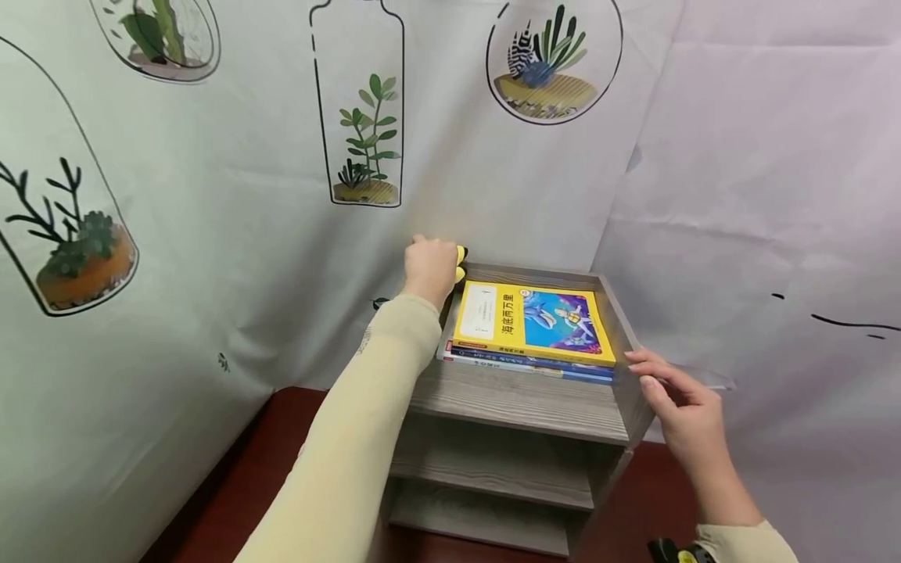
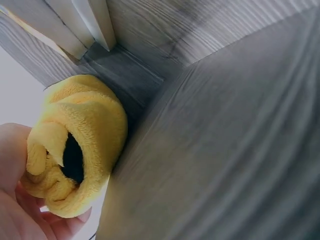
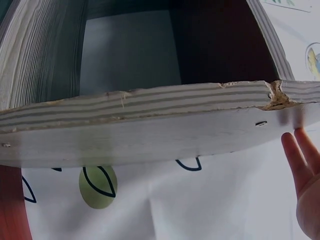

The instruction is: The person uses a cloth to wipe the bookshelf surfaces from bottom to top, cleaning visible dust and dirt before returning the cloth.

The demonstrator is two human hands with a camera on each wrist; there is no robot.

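With my left hand (image 1: 431, 266) I grip a rolled yellow fleecy cloth (image 2: 102, 117) at the far left corner of a grey wood-grain shelf unit (image 1: 517, 403). The roll shows a dark hollow at its end and lies against the grey board in the left wrist view; only small yellow bits of it show past the hand in the head view. Fingertips of my right hand (image 1: 686, 403) touch the outer face of the unit's right side panel (image 3: 150, 137), fingers fairly straight. Beside the left hand, a yellow picture-covered book (image 1: 486, 344) tops a short stack on the unit.
Below the top are two lower shelf levels (image 1: 486, 465). The panel's edge has a chipped corner (image 3: 280, 97). A pale hanging sheet (image 1: 267, 234) with plant drawings stands close behind and beside the unit. Dark red floor (image 1: 246, 461) shows on both sides.
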